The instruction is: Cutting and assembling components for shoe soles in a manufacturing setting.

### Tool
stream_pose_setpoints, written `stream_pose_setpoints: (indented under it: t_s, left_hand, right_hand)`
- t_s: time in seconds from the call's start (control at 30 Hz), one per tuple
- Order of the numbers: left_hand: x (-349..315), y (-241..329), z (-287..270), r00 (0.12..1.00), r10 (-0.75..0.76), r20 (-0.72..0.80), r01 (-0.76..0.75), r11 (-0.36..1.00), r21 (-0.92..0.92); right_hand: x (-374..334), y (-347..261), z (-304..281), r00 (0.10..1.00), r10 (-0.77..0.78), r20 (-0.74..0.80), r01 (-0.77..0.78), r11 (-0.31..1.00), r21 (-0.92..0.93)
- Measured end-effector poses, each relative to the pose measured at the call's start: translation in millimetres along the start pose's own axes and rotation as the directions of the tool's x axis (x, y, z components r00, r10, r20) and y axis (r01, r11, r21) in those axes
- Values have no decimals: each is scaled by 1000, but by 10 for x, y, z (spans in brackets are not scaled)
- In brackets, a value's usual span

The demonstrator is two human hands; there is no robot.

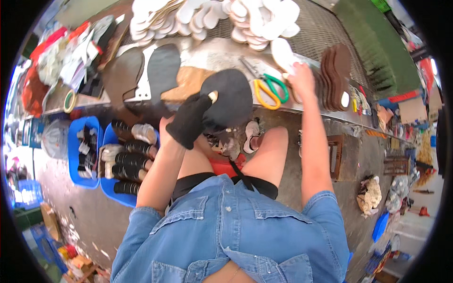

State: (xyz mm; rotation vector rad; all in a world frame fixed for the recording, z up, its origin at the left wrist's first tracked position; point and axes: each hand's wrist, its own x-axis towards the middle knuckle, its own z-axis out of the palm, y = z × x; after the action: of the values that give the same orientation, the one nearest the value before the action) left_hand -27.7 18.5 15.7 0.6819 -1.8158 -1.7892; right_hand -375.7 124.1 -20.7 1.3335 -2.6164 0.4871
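Observation:
My left hand [191,119], in a black glove with the thumb tip bare, grips a black sole-shaped piece [231,96] above the near bench edge. Its thumb presses on top, and the other fingers are hidden underneath. My right arm stretches forward to the right. The right hand [301,79] is smeared by motion at the lower end of a white insole [282,52]; whether it grips the insole does not show. Between the hands lie scissors [258,89] with one yellow and one green handle. Left of the black piece are a brown sheet [188,85] and dark sole pieces [163,66].
White insoles [203,16] are piled at the back of the bench. A stack of brown soles [334,78] stands right of my right hand. Small tools [361,101] lie farther right. Blue bins [75,151] with dark rolled bundles [131,159] stand at my left.

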Motion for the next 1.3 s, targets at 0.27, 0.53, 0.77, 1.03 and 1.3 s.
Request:
stream_pose_setpoints:
  t_s: [0.27,0.53,0.77,1.03,1.3]
  left_hand:
    - [58,-648,-558,990,-53,-133,19,969,-245]
    - [273,443,-159,962,-268,53,260,840,-476]
    - [221,214,-60,904,-426,28,259,495,-829]
    - [191,-51,-64,909,-411,74,249,392,-885]
    - [398,-299,-102,913,-331,237,301,158,-941]
  right_hand:
    - [-872,-369,-588,947,126,295,-317,221,922]
    - [-1288,-954,-641,984,139,114,-93,-147,985]
    - [-321,-128,-325,969,182,-167,-145,967,209]
    - [-496,-694,-200,944,-76,-322,187,925,332]
    - [-1204,-1746,-439,877,-442,-190,455,633,626]
